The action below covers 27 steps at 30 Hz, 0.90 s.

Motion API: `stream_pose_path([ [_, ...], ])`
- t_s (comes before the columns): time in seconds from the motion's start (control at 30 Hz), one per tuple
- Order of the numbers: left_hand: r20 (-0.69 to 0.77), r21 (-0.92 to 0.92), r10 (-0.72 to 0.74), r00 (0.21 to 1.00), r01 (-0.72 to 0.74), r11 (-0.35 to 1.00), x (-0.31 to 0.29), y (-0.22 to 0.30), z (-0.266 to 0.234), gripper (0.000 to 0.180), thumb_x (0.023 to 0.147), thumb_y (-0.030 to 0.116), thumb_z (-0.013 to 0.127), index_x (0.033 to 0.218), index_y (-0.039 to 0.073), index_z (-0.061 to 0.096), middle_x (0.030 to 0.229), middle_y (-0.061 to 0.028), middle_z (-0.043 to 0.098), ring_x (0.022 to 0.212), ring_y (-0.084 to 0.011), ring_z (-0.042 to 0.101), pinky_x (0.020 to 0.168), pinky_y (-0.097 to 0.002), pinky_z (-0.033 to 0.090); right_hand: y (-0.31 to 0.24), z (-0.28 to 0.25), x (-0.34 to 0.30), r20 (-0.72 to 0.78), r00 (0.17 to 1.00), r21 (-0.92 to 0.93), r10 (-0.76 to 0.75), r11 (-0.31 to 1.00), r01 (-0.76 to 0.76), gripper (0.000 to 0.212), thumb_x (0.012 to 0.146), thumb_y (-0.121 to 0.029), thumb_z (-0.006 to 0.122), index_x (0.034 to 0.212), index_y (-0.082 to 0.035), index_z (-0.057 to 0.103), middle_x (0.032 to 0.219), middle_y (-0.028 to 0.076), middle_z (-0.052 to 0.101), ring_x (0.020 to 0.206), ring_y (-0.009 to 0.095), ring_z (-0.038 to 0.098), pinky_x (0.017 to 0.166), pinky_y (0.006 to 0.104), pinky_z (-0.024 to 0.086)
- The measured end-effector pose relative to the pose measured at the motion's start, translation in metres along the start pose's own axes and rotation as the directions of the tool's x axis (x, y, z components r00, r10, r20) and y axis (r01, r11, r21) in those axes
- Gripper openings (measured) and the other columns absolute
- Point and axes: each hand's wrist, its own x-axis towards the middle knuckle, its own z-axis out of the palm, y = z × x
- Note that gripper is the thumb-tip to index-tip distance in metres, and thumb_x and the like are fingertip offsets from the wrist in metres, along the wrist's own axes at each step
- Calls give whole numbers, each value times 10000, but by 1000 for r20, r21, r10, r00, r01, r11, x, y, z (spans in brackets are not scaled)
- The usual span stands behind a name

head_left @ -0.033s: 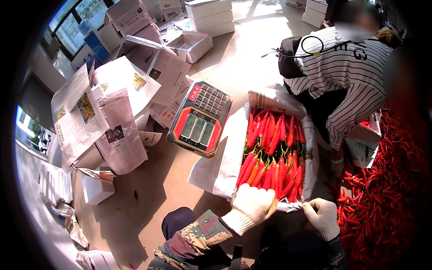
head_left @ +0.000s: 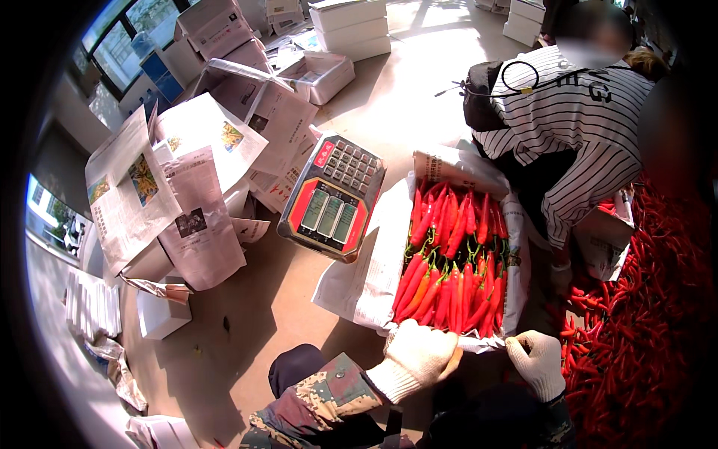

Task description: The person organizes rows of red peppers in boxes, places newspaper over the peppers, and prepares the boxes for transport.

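Note:
In front of me stands a white box lined with newspaper [head_left: 372,280], filled with two rows of red chili peppers [head_left: 447,288], green stems meeting in the middle. My left hand [head_left: 420,352], in a white knit glove, is closed over the near edge of the newspaper, close to the pepper tips. My right hand [head_left: 536,361], gloved alike, pinches the newspaper at the near right corner. The paper between them is pulled along the box's near edge. The fingertips of my left hand are partly hidden.
A digital scale [head_left: 334,196] sits left of the box. Newspaper-draped boxes [head_left: 198,217] stand farther left. A large heap of red peppers [head_left: 636,337] lies at right, where a co-worker in a striped shirt [head_left: 591,142] bends over another lined box [head_left: 604,243]. White boxes [head_left: 350,30] are stacked behind.
My left hand has drawn slightly down toward me, uncovering more of the pepper tips. My right hand has barely moved.

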Motion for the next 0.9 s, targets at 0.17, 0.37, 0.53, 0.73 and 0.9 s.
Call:
stream_pose_path([
  [0.17, 393, -170, 97, 914, -31, 985, -58, 17, 33, 350, 1025, 407, 670, 883, 92, 730, 687, -125, 733, 643, -348, 749, 664, -462, 583, 11, 0, 0, -26, 998, 37, 55, 998, -54, 243, 950, -225, 817, 904, 13, 816, 778, 181, 770, 687, 259, 775, 650, 359, 566],
  [0.37, 578, -218, 75, 813, 64, 974, -76, 24, 54, 356, 1019, 411, 657, 929, 78, 745, 744, -149, 760, 711, -377, 771, 702, -504, 621, 8, 4, 5, -23, 1000, 62, 18, 998, -17, 225, 954, -192, 814, 913, 29, 809, 778, 184, 769, 686, 249, 774, 649, 354, 565],
  [0.53, 615, -217, 99, 782, 47, 975, -84, 26, 62, 367, 1010, 421, 666, 948, 70, 754, 784, -144, 780, 746, -362, 787, 723, -497, 625, 0, 5, 10, -14, 1000, 52, 11, 999, -10, 226, 962, -189, 811, 910, 31, 803, 765, 184, 760, 677, 254, 768, 634, 368, 554],
  [0.73, 591, -241, 107, 800, 49, 969, -87, 24, 65, 348, 1005, 401, 666, 925, 71, 745, 736, -164, 754, 700, -395, 764, 709, -514, 619, -11, 2, 26, -27, 997, 63, -78, 995, 80, 211, 959, -181, 804, 916, 26, 805, 761, 181, 747, 673, 276, 758, 641, 375, 557],
  [0.9, 530, -246, 125, 839, 10, 969, -89, 26, 66, 356, 996, 406, 675, 882, 76, 746, 732, -163, 750, 682, -370, 760, 680, -494, 604, -27, 0, 57, -51, 956, -39, -290, 957, 288, 189, 919, -214, 820, 927, -25, 823, 807, 157, 754, 745, 331, 758, 691, 405, 583],
])
